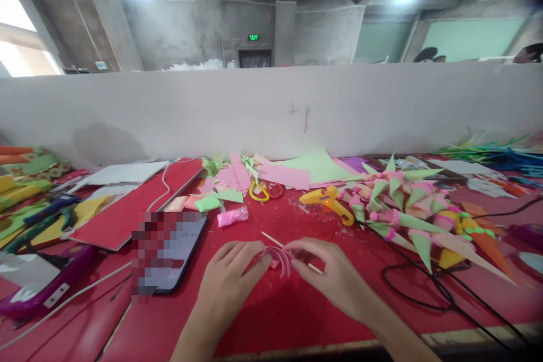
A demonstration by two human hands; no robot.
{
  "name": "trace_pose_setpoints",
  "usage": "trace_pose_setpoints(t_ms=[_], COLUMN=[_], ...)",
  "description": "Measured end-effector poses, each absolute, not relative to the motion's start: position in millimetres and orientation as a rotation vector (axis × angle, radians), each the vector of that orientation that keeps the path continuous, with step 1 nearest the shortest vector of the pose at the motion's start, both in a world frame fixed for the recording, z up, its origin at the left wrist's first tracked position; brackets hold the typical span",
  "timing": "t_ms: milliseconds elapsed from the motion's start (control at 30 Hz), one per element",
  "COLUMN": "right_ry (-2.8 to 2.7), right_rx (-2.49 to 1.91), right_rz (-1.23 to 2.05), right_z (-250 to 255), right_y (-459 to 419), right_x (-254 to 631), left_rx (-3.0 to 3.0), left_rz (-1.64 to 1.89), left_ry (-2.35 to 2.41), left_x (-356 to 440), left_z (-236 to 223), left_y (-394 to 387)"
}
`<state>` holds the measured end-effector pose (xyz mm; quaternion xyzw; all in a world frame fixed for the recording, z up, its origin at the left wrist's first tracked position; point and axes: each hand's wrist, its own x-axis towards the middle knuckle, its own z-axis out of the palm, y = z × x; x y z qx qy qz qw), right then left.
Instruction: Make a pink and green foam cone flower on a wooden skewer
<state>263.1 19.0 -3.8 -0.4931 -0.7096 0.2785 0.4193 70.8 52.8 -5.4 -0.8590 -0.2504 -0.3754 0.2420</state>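
Pink strips (285, 260), curled into a nest of arcs, are held just above the red table (271, 325), directly between the two hands and touched from both sides. By the left hand (235, 271) the left side of the curl is met, thumb and forefinger brought together on it; by the right hand (339, 274) the upper right side is met, forefinger tip at the top and thumb tip a little lower, with a gap behind the tips. Whether the right tips are clamped on the strips, on the stick or on both cannot be told. Neither hand is plainly nearer. The arcs are bowed upward, their loose ends turned down toward the near edge.

Behind the curl a pale stick (271, 239) is seen, its long axis slanted from far left to near right, its near end showing through the gap in the right hand.

Bare table is left in front of the hands, as far as the near edge (322, 347). On the left, room is bounded by a phone (193, 249); beyond the curl, by a pink packet (232, 216) and a yellow glue gun (324, 199); on the right, by paper cones (394, 203) and a looped black cord (418, 307).
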Motion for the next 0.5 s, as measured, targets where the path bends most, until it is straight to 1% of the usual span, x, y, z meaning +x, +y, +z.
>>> trace_pose_setpoints(t_ms=[133, 233, 367, 500], right_ry=[-1.813, -1.866, -1.872, -1.853], right_rx=[-1.266, -1.326, -1.397, -1.317], right_rz=[0.599, 0.449, 0.123, -0.180], right_z=[-4, -8, -15, -16], right_y=[21, 22, 22, 19], right_x=[264, 262, 256, 249], left_rx=[-2.339, -2.348, -2.427, -2.614], left_rz=[-1.039, -1.037, -1.070, -1.266], left_ry=[-0.670, -0.657, -0.731, -0.988], left_x=[71, 73, 76, 83], left_z=[-6, -7, -7, -10], left_y=[53, 53, 53, 49])
